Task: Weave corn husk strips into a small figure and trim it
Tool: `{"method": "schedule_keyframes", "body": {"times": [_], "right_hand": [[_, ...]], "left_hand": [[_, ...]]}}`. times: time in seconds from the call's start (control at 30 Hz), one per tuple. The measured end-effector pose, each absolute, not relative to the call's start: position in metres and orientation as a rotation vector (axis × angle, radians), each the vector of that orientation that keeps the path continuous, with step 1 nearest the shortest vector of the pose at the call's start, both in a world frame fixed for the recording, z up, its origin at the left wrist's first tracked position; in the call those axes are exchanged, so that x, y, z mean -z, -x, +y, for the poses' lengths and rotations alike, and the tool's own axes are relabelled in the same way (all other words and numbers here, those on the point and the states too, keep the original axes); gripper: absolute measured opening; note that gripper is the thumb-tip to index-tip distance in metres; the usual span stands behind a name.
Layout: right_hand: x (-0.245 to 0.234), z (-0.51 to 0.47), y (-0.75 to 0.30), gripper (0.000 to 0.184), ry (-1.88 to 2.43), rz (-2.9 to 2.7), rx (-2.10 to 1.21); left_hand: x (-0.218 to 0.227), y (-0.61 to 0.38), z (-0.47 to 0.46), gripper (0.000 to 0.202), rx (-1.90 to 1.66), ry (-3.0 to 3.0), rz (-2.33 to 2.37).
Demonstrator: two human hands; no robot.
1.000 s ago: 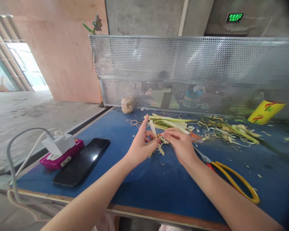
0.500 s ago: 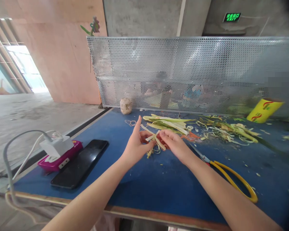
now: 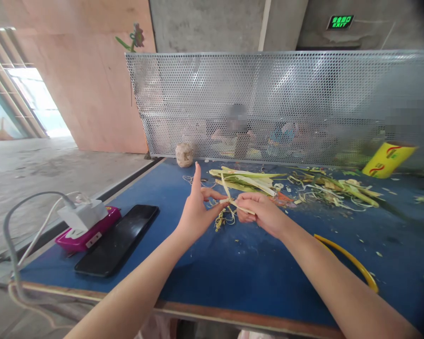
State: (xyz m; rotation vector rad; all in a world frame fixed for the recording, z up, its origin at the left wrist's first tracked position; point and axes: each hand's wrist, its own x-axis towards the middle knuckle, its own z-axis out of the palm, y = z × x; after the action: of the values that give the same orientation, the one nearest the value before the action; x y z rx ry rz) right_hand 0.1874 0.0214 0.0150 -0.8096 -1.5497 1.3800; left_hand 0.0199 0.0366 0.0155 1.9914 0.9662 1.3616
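Pale plant-leaf strips cross each other between my two hands above the blue table. My left hand pinches them where they cross, its index finger pointing up. My right hand is closed on one strip end, which sticks out past its fingers toward the lower right. Thin curled scraps show just below the fingers. Behind my hands lies a bundle of green and pale leaf strips. Scissors with yellow handles lie by my right forearm, mostly covered by it.
A black phone and a magenta power strip with a white charger lie left on the blue table. A string ball stands by the perforated metal screen. Leaf scraps and a yellow roll are at right.
My right hand has closed more and turned, drawing a strip end toward the lower right. One strip now stands more upright. My right forearm now covers the scissors' blades.
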Motion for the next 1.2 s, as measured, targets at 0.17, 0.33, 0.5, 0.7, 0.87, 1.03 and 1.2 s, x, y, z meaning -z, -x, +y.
{"method": "schedule_keyframes", "body": {"times": [0.17,0.33,0.5,0.7,0.87,1.03,1.2], "right_hand": [[-0.017,0.019,-0.186,0.027,0.765,-1.470,-1.528],[-0.015,0.020,-0.186,0.029,0.765,-1.443,-1.560],[-0.014,0.022,-0.187,0.028,0.818,-1.457,-1.551],[-0.018,0.019,-0.187,0.026,0.924,-1.647,-1.331],[-0.018,0.020,-0.186,0.016,0.974,-1.730,-1.173],[-0.011,0.022,-0.185,0.018,1.055,-1.745,-1.100],[-0.008,0.023,-0.181,0.027,0.999,-1.604,-1.234]], "left_hand": [[-0.018,-0.019,0.036,0.097,-1.316,-2.037,0.978],[-0.017,-0.020,0.034,0.098,-1.227,-2.054,0.965],[-0.015,-0.021,0.033,0.098,-1.213,-2.054,0.954],[-0.015,-0.023,0.030,0.098,-1.225,-1.856,0.775],[-0.021,-0.025,0.029,0.090,-1.294,-1.518,0.696],[-0.022,-0.024,0.034,0.092,-1.337,-1.436,0.830],[-0.019,-0.024,0.035,0.084,-1.355,-1.541,0.862]]}}
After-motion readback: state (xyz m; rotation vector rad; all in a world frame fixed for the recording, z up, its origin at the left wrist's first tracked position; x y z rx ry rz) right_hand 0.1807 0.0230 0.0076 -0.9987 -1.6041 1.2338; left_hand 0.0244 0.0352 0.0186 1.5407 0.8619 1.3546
